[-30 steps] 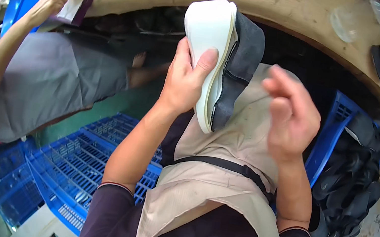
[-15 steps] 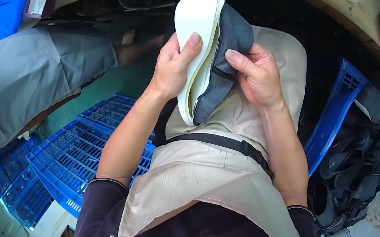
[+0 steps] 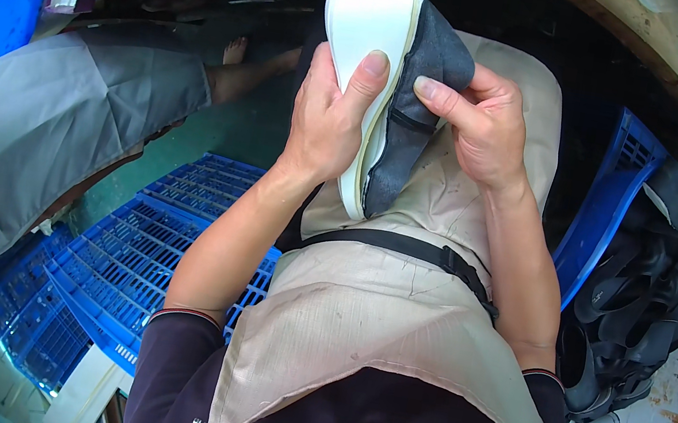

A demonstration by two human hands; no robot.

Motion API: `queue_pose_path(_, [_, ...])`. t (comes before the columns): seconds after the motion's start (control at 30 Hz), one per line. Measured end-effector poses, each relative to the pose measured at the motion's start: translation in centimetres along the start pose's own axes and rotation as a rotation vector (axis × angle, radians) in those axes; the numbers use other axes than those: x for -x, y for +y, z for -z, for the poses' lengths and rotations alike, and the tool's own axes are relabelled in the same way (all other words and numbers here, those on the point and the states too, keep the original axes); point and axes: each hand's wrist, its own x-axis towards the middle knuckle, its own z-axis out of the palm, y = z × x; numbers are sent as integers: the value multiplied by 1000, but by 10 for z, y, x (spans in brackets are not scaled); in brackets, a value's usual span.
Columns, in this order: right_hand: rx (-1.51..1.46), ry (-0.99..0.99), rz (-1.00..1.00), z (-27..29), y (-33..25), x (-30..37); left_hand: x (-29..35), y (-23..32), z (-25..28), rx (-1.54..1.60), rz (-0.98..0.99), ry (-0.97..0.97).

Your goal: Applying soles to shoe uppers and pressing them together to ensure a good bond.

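A thick white shoe sole (image 3: 374, 13) and a dark grey shoe upper (image 3: 437, 53) are held together on edge above my lap. My left hand (image 3: 331, 112) wraps round the sole from the left, its thumb lying along the sole's side. With thumb and fingers, my right hand (image 3: 483, 128) pinches the upper's right side near the heel end. The sole's rim meets the upper's edge along most of the seam, and a narrow black strap crosses the upper. The fingertips behind the shoe are hidden.
A beige apron (image 3: 403, 312) with a black belt covers my lap. Blue plastic crates (image 3: 135, 254) stand at left, beside a person in a grey apron (image 3: 55, 137). To the right, a blue crate (image 3: 604, 211) stands beside piled black shoes (image 3: 635, 288). A worn table edge (image 3: 635, 50) curves across the top.
Both hands and the shoe have shifted slightly up and right. The gap between sole and upper has narrowed, and more of the sole's underside faces me.
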Motion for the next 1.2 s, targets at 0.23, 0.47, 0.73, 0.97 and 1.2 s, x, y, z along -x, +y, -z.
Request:
queue_pose_path(0.23, [-95,149,-32,-28,9,-2,-3,-18,7,64,-41,73])
queue_pose_path(0.47, [416,-211,-332,-28,-18,10,-9,-10,26,113,3,117])
queue_pose_path(0.73, [477,-49,-329,-61,15,30,-6,-20,26,56,35,145])
queue_pose_path(0.97, [181,40,-261,-63,16,26,-6,-23,26,119,40,191])
queue_pose_path(1.2, [-109,100,-347,-65,14,23,-3,-12,34,109,30,120])
